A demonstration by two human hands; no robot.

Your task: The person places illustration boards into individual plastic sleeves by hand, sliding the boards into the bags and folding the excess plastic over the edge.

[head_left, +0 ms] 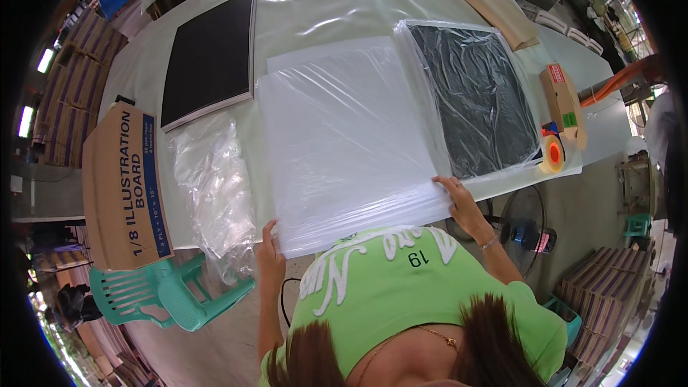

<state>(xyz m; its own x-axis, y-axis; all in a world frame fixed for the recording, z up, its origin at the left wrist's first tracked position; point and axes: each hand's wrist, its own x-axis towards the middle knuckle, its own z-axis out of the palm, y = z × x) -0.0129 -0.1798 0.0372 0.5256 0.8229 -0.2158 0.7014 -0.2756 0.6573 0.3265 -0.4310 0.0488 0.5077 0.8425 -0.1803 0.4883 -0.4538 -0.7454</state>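
In front of me on the table lies a stack of white boards [344, 122] in clear plastic, its near end drawn into wrinkled folds close to my shirt. My left hand [270, 252] grips its near left corner; the thumb shows on the side and the other fingers are mostly hidden. At the near right corner my right hand [464, 208] holds the plastic edge, fingertips over the top. To the right lies a stack of black boards [480, 93] in wrinkled clear plastic. Loose clear plastic bags [213, 186] lie left of the white stack, hanging over the table edge.
An unwrapped black board stack [211, 57] sits at the far left. A printed cardboard box [129, 190] rests by a green plastic chair [172, 292]. A tape dispenser [552, 152] and a small open carton [562, 104] stand at the right. Brown paper [494, 0] lies at the back right.
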